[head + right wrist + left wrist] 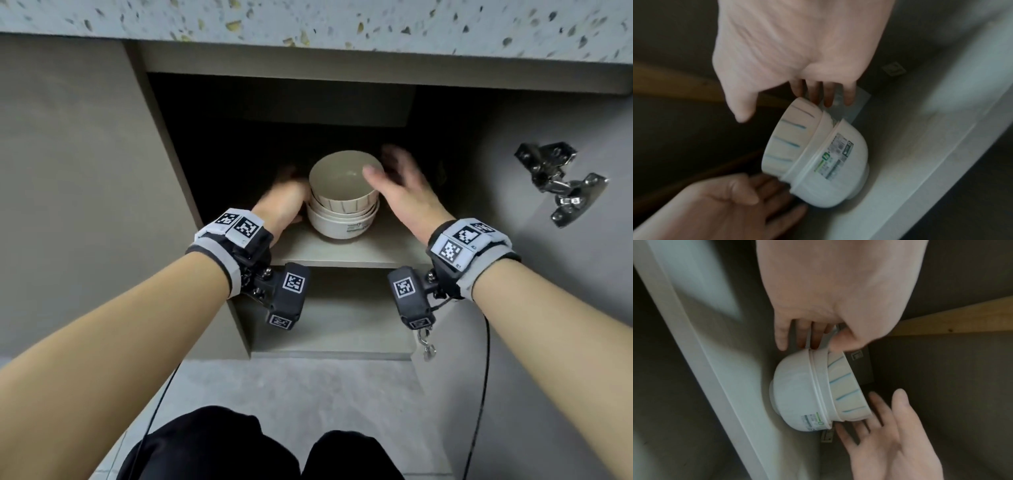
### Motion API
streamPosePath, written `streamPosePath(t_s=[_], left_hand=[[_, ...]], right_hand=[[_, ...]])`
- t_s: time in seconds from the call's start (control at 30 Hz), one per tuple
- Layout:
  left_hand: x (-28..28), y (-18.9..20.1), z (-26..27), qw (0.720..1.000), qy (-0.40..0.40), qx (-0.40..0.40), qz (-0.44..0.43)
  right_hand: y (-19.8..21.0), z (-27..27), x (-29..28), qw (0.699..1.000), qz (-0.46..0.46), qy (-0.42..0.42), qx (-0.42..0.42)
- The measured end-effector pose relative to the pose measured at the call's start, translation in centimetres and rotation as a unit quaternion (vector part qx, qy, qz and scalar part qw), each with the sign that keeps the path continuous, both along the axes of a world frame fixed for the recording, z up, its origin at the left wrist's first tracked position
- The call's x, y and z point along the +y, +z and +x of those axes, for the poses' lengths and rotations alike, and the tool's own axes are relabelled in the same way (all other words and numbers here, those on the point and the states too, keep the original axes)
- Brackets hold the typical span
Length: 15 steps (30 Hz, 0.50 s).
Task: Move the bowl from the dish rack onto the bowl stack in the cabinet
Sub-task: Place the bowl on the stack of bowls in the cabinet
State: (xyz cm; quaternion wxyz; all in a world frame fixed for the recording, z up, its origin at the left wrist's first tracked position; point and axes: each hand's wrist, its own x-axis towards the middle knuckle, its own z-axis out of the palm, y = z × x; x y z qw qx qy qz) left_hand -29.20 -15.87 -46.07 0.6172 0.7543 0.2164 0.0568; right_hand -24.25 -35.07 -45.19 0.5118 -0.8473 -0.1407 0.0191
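Note:
A cream bowl with blue vertical stripes [346, 178] sits on top of the stack of plain white bowls [339, 222] on the cabinet shelf [387, 246]. The lowest bowl carries a label [836, 155]. My left hand [291, 197] lies against the stack's left side, its fingers [782, 339] straight beside the rims. My right hand [383, 164] hovers at the stack's right, blurred; its fingers [828, 95] are spread and its thumb sits just off the striped bowl's rim. Neither hand grips a bowl.
The stack stands near the shelf's front edge inside a dark cabinet. The open door with a metal hinge [561, 185] stands at the right. A terrazzo countertop [308, 20] overhangs above. A lower shelf [329, 325] lies beneath, and my knees are at the bottom.

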Motion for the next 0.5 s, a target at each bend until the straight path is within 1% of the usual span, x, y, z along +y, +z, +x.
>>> streamPosePath(t_s=[0.03, 0.1, 0.13, 0.2, 0.3, 0.5], left_hand=[[0.2, -0.3, 0.0, 0.998, -0.043, -0.001, 0.045], [0.2, -0.9, -0.1, 0.983, -0.121, -0.028, 0.135], [0.0, -1.0, -0.1, 0.976, -0.146, -0.045, 0.154], [0.0, -1.6, 0.1, 0.969, -0.170, -0.087, 0.155], [0.1, -1.9, 0.5, 0.964, -0.175, -0.134, 0.151], [0.1, -1.3, 0.9, 0.959, -0.195, -0.150, 0.138]], right_hand=[[-0.1, -0.1, 0.1, 0.999, -0.037, 0.027, -0.019], [-0.6, -0.2, 0.4, 0.992, -0.102, 0.058, -0.051], [-0.7, -0.1, 0.6, 0.989, -0.119, 0.057, -0.063], [-0.9, 0.0, 0.7, 0.988, -0.127, 0.047, -0.075], [-1.1, 0.5, 0.8, 0.989, -0.128, 0.040, -0.069], [-1.4, 1.1, 1.2, 0.992, -0.097, 0.010, -0.079]])
